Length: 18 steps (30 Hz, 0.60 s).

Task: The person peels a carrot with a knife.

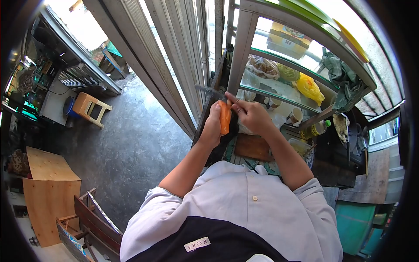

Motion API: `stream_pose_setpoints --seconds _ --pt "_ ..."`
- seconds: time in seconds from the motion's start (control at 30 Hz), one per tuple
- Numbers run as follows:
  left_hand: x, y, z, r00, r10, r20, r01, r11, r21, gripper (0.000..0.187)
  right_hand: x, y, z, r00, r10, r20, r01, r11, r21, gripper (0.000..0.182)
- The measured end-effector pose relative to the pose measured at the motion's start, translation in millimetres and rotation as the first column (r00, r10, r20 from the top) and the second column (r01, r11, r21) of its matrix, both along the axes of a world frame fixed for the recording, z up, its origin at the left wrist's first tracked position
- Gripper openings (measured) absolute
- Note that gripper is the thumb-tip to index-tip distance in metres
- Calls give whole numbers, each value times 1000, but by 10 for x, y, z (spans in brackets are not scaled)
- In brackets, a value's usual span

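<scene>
My left hand is wrapped round an orange carrot, held up in front of my chest. Against the carrot's top end, my right hand is closed on a knife; its handle is mostly hidden by the fingers. The knife's dark grey blade points left, across and above the left hand. Below the hands, a brown wooden cutting board lies on the counter.
At the right stands a glass-shelved cabinet with a yellow plastic bag and cups. A capped bottle is beside it. Metal folding shutters rise ahead. A plastic stool and wooden bench are left.
</scene>
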State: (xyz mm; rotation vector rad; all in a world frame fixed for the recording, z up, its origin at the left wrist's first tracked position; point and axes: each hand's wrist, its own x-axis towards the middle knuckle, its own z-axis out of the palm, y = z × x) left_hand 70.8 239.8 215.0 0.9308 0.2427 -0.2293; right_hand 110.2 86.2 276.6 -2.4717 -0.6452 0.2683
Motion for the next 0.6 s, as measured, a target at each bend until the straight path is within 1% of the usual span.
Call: stream_pose_setpoints --seconds 0.07,0.1,0.17,0.2,0.23,0.27,0.3,0.37,0.43,0.53,0.57,0.6 --pt "-71 -66 49 989 5 145 -16 997 73 42 140 -70 -210 994 -92 58 80 980 184 40" --pt "-90 -72 98 995 -1 95 -4 999 54 44 145 -85 -227 994 -91 59 79 980 185 40" --pt "-59 -8 70 996 1 94 -9 996 87 44 117 -102 -254 996 -88 3 84 963 256 39" --pt "-35 20 41 995 1 95 -13 993 118 44 85 -104 -225 996 -85 3 81 964 254 39" --pt "1 36 -26 995 5 96 -16 993 116 44 44 -108 -166 998 -54 -42 64 962 264 39" --pt "43 56 -115 992 40 117 -49 996 77 44 16 -107 -133 996 -22 -86 45 960 276 39" --pt "61 71 -119 988 74 137 -80 996 38 44 5 -99 -167 996 -18 -84 41 960 276 39" --pt "59 95 -138 991 71 109 -73 997 18 45 -17 -91 -273 985 172 -27 -156 939 305 40" --pt "42 74 -102 995 59 79 -59 998 -3 45 -70 -58 -237 983 180 -37 -163 947 277 40" --pt "46 45 -70 995 81 52 -83 996 30 43 -63 -23 -221 985 172 -36 -160 964 211 41" --pt "51 50 -75 996 90 21 -91 995 46 43 -57 -12 -225 988 152 -25 -145 974 176 43" --pt "55 53 -84 995 98 -11 -97 993 61 43 -56 2 -246 988 151 -27 -144 974 177 43"
